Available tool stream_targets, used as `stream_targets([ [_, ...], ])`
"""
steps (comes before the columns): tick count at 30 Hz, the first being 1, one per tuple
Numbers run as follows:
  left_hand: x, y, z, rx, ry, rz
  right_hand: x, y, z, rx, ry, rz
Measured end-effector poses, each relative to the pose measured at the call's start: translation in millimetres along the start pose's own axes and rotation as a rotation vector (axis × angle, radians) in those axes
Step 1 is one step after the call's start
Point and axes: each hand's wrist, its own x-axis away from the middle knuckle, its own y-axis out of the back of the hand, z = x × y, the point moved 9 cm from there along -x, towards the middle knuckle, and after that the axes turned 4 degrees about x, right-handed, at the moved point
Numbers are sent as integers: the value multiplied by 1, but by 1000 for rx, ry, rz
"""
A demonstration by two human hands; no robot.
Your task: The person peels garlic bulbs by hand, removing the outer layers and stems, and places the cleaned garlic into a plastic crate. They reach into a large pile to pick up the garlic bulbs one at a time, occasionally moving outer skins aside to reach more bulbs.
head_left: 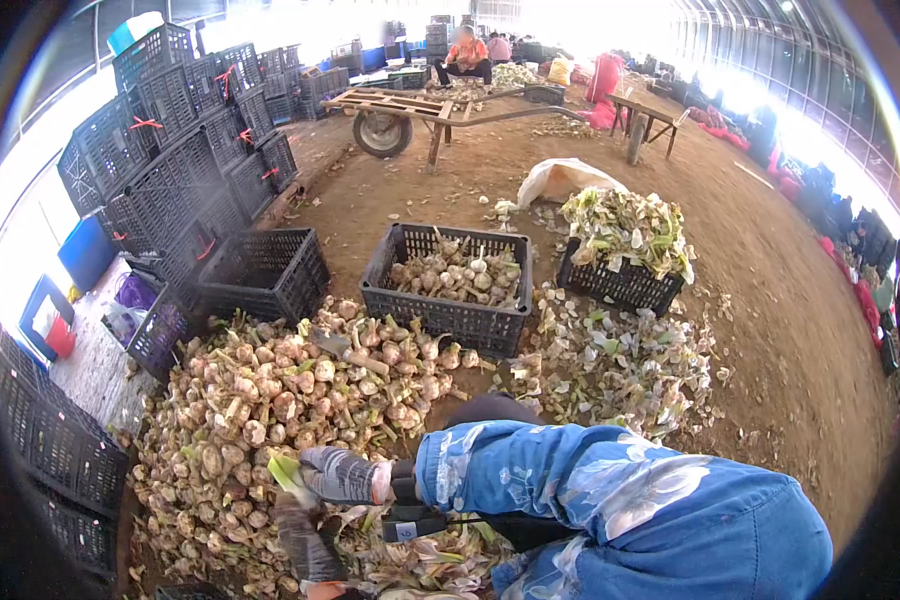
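Note:
My right hand, in a grey striped glove, reaches in from the right over the garlic pile. Its fingers are closed at a pale green garlic leaf. Just below is my left hand in a dark glove, smeared by motion; its fingers and anything in them cannot be made out. A trowel-like tool with a wooden handle lies on the heap. Behind the pile stands a black crate of garlic bulbs.
An empty black crate stands left of the garlic crate, and a husk-filled crate right. Loose husks cover the ground. Stacked crates rise at left. Beyond are a wheelbarrow, a bench and a seated person.

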Motion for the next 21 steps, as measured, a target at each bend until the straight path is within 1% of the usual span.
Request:
stream_targets([
  [1,-27,-150,3,96,94,-113,3,4,10,104,122,-85],
  [2,4,-180,10,98,92,-113,6,8,21,209,246,-172],
  [3,36,-204,-3,-310,-139,-183,6,7,19,210,246,-171],
  [4,57,-221,-18,-718,-370,-247,2,3,5,57,134,-111],
  [5,53,-209,-19,-719,-367,-242,-1,-1,-8,-93,20,-55],
  [7,44,-218,-5,-240,-243,4,-2,-9,14,386,334,89],
  [9,42,-215,-4,-254,-196,-2,-3,-4,8,-190,222,70],
  [10,45,-212,-4,-266,-161,-17,-2,-6,8,-189,222,70],
  [12,53,-225,-2,-298,-87,-51,5,9,9,-150,-60,-13],
  [13,49,-219,-1,-297,-86,-53,2,-4,1,-148,5,4],
  [15,36,-162,-17,-491,-219,-377,7,-14,7,-155,138,-81],
  [16,34,-135,-28,-589,-285,-541,7,-13,7,-158,135,-82],
  [17,24,-116,-30,-590,-282,-545,6,-20,-2,-345,31,6],
  [19,6,-168,-14,-273,-183,26,2,-41,-20,-749,-183,152],
  [20,19,-180,-17,-307,-252,114,1,-44,-26,-780,-223,184],
  [21,23,-190,-12,-307,-252,111,1,-44,-27,-811,-263,217],
])
